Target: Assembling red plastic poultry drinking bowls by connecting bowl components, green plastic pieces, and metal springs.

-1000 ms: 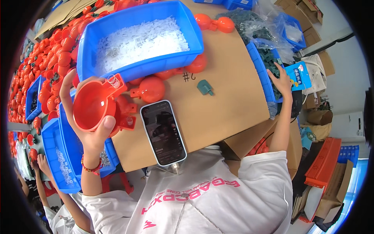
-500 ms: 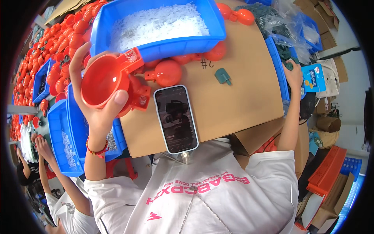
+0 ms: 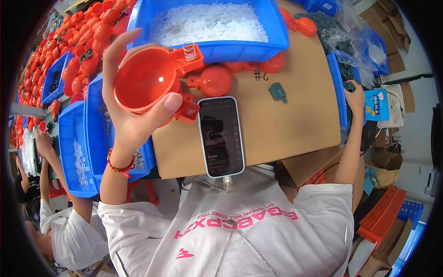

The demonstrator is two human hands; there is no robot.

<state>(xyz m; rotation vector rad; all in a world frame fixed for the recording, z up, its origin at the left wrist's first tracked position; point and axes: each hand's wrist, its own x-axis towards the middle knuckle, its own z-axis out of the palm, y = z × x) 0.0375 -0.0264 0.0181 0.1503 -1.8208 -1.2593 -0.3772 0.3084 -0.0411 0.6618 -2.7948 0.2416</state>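
Note:
My left hand (image 3: 129,122) is closed around a round red plastic cup (image 3: 144,83) with a short square stem, its hollow facing up. A metal spring (image 3: 189,51) stands in that stem. Under it, a second red cup (image 3: 188,111) is held in the same grip, also with a spring in its stem; most of it is hidden. At the far right my right hand (image 3: 356,99) reaches into a blue bin (image 3: 338,92) of dark green parts. Its fingers curl against a dark green plastic piece (image 3: 350,86), partly hidden by the bin's contents and the fingers.
On the cardboard top (image 3: 295,124) lie a phone (image 3: 221,143), a loose green piece (image 3: 278,92) and several red ball-shaped parts (image 3: 217,81). Behind stands a blue bin (image 3: 251,51) of white slivers. Red parts (image 3: 87,41) are heaped left; another person's arm (image 3: 60,168) works there.
The view has shifted, so the scene sits farther right. My left hand has risen slightly with the red cups. My right hand stays at the bin of green parts.

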